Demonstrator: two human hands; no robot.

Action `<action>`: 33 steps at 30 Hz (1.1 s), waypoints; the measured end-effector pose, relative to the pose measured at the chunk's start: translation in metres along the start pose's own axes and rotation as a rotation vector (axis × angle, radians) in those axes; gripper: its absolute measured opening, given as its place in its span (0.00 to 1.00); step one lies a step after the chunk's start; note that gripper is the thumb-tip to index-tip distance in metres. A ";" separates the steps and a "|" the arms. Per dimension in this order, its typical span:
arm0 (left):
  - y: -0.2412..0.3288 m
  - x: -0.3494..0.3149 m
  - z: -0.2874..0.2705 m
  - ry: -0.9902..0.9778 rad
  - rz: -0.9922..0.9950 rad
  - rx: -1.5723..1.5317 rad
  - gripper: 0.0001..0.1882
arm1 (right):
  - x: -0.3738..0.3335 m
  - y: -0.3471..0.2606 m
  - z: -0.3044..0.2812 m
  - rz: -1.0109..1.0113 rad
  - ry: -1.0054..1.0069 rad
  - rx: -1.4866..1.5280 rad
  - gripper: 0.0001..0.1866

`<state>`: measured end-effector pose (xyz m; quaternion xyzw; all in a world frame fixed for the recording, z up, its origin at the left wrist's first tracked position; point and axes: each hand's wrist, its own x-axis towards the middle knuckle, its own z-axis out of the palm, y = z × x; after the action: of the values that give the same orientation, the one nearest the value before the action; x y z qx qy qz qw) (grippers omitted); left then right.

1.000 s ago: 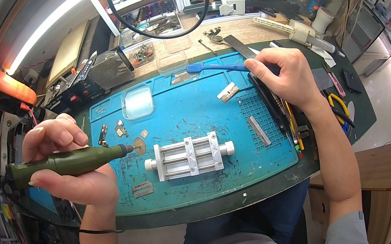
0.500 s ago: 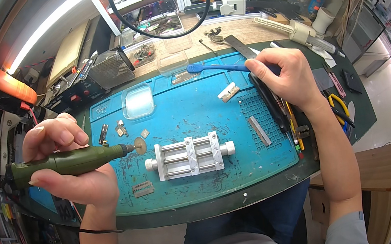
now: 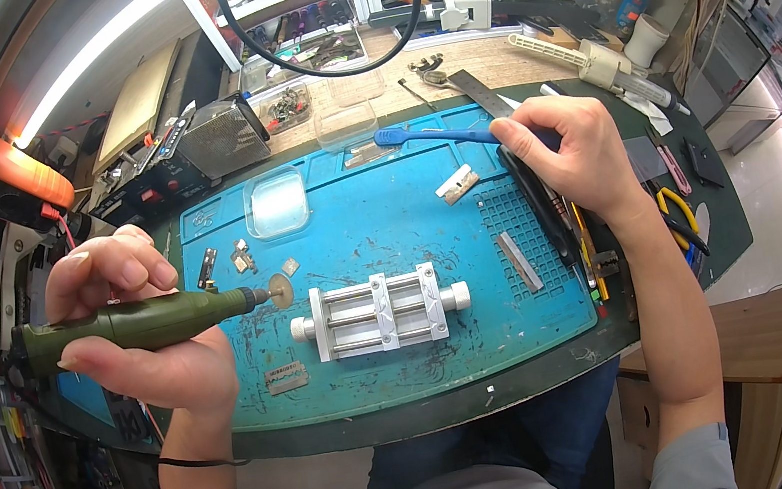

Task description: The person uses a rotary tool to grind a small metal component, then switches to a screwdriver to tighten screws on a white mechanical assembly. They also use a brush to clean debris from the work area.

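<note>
While the left hand loosely cradles a green rotary tool toward the metal vise's nine o'clock, the right hand pinches a blue brush toward one o'clock; apparently a holding step, where using the disc would call for a firmer grip.

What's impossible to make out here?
Handle end of the blue brush: head view, hidden by the right hand.
Part of the left hand: head view, behind the green rotary tool.
Top of the black loop: head view, cut off by upper edge.
Small metal bits on the mat: head view, too small to identify.
</note>
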<state>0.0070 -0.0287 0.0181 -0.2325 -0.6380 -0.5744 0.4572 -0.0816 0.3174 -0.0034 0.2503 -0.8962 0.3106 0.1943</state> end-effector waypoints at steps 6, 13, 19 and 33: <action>0.000 0.000 0.000 0.011 -0.005 0.012 0.33 | 0.001 0.000 0.000 -0.002 0.004 -0.007 0.20; 0.000 0.000 0.001 0.010 0.000 0.011 0.33 | 0.001 0.000 0.000 0.007 0.004 -0.009 0.20; 0.002 -0.001 0.006 0.032 -0.015 0.018 0.33 | -0.001 0.001 -0.001 0.001 0.033 -0.003 0.18; 0.056 0.009 -0.012 -0.663 0.445 0.505 0.15 | -0.005 -0.008 -0.005 -0.031 -0.023 -0.242 0.14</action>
<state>0.0524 -0.0295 0.0539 -0.4161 -0.8038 -0.1841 0.3832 -0.0717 0.3168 0.0017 0.2422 -0.9253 0.1943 0.2177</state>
